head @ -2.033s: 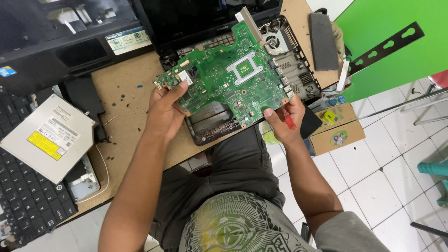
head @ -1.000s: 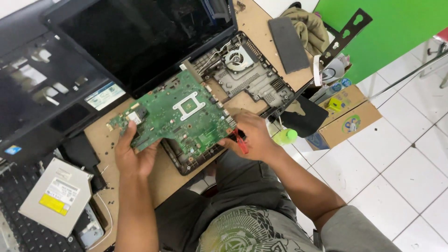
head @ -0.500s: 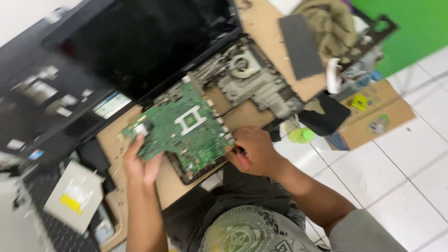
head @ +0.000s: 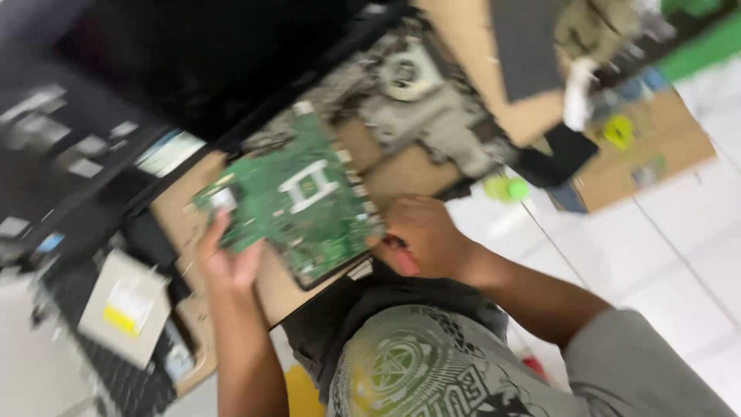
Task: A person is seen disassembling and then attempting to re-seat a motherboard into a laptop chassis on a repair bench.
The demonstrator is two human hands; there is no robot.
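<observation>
White floor tiles (head: 664, 255) spread to the right of a brown cardboard-covered work surface (head: 401, 174), all of it blurred. Nearest, the person's grey printed shirt (head: 417, 371) fills the bottom edge. Above it, the left hand (head: 225, 259) grips the left end of a green circuit board (head: 297, 197), thumb lying on its top face and fingers tucked beneath. The right hand (head: 421, 235) is curled closed at the board's right edge, a red-handled tool (head: 403, 259) showing under its fingers; whether it also pinches the board cannot be told. The board sits tilted above the cardboard. Left of the left hand lies a silvery optical drive (head: 123, 305) with a yellow label. Farther off rest a grey laptop chassis (head: 432, 108) with a round fan and a dark laptop screen (head: 201, 62).
</observation>
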